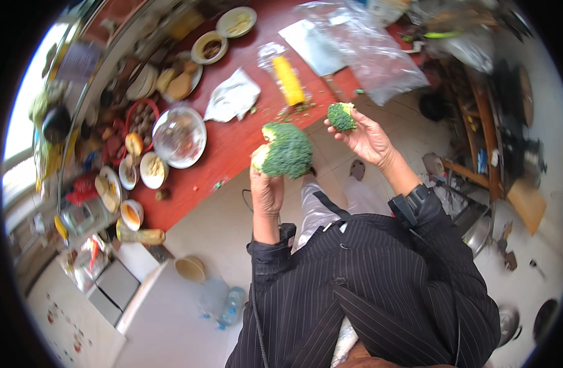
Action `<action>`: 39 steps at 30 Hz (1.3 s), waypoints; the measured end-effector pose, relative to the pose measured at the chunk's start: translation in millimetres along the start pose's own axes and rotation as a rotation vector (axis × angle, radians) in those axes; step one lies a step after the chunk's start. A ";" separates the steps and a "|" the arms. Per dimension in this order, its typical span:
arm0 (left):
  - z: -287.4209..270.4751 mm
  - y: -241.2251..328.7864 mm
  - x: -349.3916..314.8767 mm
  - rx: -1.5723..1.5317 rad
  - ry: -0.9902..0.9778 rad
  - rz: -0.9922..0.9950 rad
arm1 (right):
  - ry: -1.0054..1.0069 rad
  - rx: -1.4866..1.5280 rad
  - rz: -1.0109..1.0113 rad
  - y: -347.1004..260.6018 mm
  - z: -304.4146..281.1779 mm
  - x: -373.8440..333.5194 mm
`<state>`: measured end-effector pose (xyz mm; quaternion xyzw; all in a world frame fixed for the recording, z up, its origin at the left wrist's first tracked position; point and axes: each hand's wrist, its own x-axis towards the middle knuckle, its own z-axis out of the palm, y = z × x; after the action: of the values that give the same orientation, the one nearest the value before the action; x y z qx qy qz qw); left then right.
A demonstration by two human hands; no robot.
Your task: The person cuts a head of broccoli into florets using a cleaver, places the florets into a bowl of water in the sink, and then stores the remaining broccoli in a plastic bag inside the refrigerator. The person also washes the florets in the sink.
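A large broccoli head [289,151] is gripped from below by my left hand [266,191], in front of the table's edge. Its pale cut side faces left. Between the fingertips and thumb of my right hand [370,140] sits a small broccoli floret [341,116], apart from the big head. Small green crumbs lie on the red table [189,190] just beyond. A peeled yellow corn cob [288,81], partly in clear wrap, rests there too. Near it is a cleaver [315,52] with its wooden handle toward me.
A crumpled white cloth [233,96], a silver plate [198,142] and several bowls fill the table's left side. Clear plastic sheeting [379,67] hangs over its right edge. Shelving [487,147] stands at the right. Plastic bottles [233,305] lie on the floor at the lower left.
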<state>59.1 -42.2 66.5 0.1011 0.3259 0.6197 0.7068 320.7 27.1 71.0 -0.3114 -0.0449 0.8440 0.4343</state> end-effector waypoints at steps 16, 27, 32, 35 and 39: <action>137.6 -217.1 -52.7 0.074 -0.371 -0.377 | 1.072 0.799 -1.155 -8.1 -413.3 -492.2; 229.6 -333.0 -120.4 0.111 -0.429 -0.581 | 1.238 0.735 -1.327 -9.3 -513.9 -654.3; 237.9 -331.2 -130.5 0.060 -0.447 -0.540 | 1.060 0.410 -0.881 36.2 -464.4 -560.9; 225.9 -310.8 -135.7 0.063 -0.330 -0.433 | 0.999 0.243 -0.588 46.3 -432.0 -511.5; 194.9 -272.0 -133.3 -0.044 -0.252 -0.312 | 0.946 -0.047 -0.409 26.8 -398.0 -454.7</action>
<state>391.0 -174.4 112.0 0.1109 0.2329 0.4919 0.8315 721.5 -413.1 -36.2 -0.6535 0.0775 0.5076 0.5562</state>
